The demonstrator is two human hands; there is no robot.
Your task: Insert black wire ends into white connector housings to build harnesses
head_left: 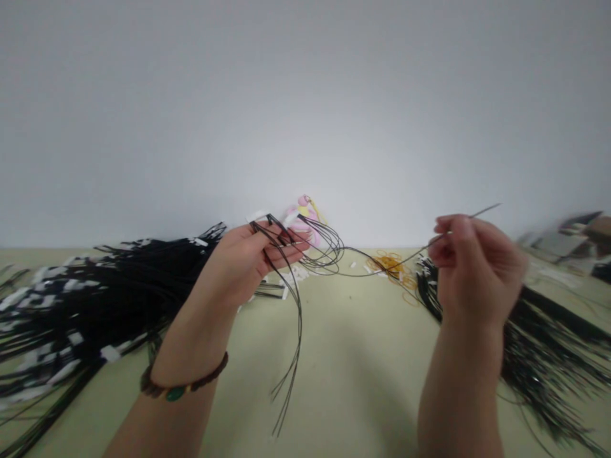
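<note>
My left hand (255, 257), with a beaded bracelet at the wrist, is closed on a small bundle of thin black wires (298, 305) with white connectors at their ends. Some of these wires hang down below the fingers, and others loop out to the right. My right hand (472, 267) is raised above the table, its thumb and fingers pinching one thin black wire (410, 256). That wire runs across from the looped strands near my left hand, and a short end sticks out past the right fingers.
A large pile of black wires with white connectors (109, 286) lies at left. More wire bundles (548, 356) lie at right. Yellow rubber bands (389, 264), loose white pieces (296, 273) and a pink item (312, 219) are near the wall (305, 114). Blurred boxes (577, 238) stand far right.
</note>
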